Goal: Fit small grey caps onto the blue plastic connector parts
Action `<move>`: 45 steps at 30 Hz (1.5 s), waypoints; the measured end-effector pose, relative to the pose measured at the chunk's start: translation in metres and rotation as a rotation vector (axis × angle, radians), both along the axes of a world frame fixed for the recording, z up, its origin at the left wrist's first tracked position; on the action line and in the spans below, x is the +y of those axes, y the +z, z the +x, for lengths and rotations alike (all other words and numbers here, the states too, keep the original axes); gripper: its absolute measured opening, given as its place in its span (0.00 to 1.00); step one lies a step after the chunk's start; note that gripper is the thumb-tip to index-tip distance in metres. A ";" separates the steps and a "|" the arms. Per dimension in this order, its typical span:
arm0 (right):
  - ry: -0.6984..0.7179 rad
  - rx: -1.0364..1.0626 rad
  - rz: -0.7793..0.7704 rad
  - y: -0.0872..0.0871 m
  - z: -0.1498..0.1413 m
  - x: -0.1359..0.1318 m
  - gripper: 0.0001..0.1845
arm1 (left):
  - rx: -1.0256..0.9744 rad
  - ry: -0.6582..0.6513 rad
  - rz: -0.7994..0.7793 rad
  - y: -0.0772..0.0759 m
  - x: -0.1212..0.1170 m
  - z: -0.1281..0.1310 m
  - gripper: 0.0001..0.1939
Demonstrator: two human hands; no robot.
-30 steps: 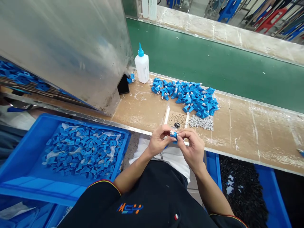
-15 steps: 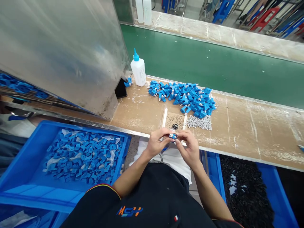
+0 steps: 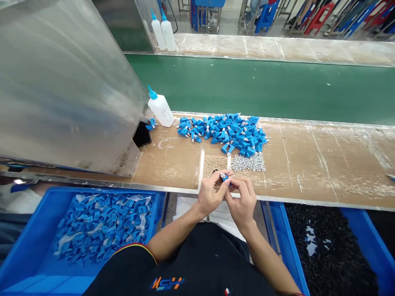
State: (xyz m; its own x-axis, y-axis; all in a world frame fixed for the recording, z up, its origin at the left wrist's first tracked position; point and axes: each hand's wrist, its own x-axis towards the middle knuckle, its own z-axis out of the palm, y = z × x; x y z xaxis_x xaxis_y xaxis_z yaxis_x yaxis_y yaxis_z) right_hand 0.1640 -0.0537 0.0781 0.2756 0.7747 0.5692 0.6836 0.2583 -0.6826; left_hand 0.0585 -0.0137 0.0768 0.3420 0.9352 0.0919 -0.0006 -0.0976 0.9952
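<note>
The left hand (image 3: pixel 211 194) and right hand (image 3: pixel 242 201) are pinching a small blue plastic part (image 3: pixel 224 177) with a white tip between their fingertips, just above the front edge of the workbench (image 3: pixel 308 164). Farther back on the workbench, a heap of matching blue parts (image 3: pixel 224 133) is lying beside a patch of small grey pieces (image 3: pixel 248 163).

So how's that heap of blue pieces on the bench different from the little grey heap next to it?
The blue heap holds chunky, angular pieces, while the grey heap holds much smaller pellet-like bits. The blue heap also spreads far wider than the grey heap, and many of its pieces show small pale tips, which the grey bits lack. Both lie loose on the tan bench top, and they meet at one edge.
</note>
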 end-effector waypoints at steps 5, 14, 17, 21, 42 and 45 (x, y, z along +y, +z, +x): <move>-0.174 -0.013 -0.175 -0.025 0.072 0.004 0.08 | 0.210 -0.338 0.096 -0.006 0.064 0.023 0.18; -0.762 -0.268 -0.504 -0.037 0.305 0.014 0.08 | 1.058 -0.305 0.328 -0.028 0.160 0.048 0.11; -0.602 -0.327 -0.405 -0.044 0.286 0.015 0.13 | 0.955 -0.223 0.339 -0.032 0.154 0.039 0.08; -0.222 -0.313 -0.486 -0.075 0.215 0.013 0.11 | 0.605 -0.030 0.262 -0.036 0.133 0.001 0.05; 0.220 -0.868 -0.942 -0.036 0.167 0.054 0.07 | -0.113 0.347 -0.294 -0.074 0.034 -0.078 0.21; 0.294 -0.788 -0.769 -0.049 0.140 0.042 0.06 | -0.145 0.381 -0.287 -0.076 0.032 -0.078 0.20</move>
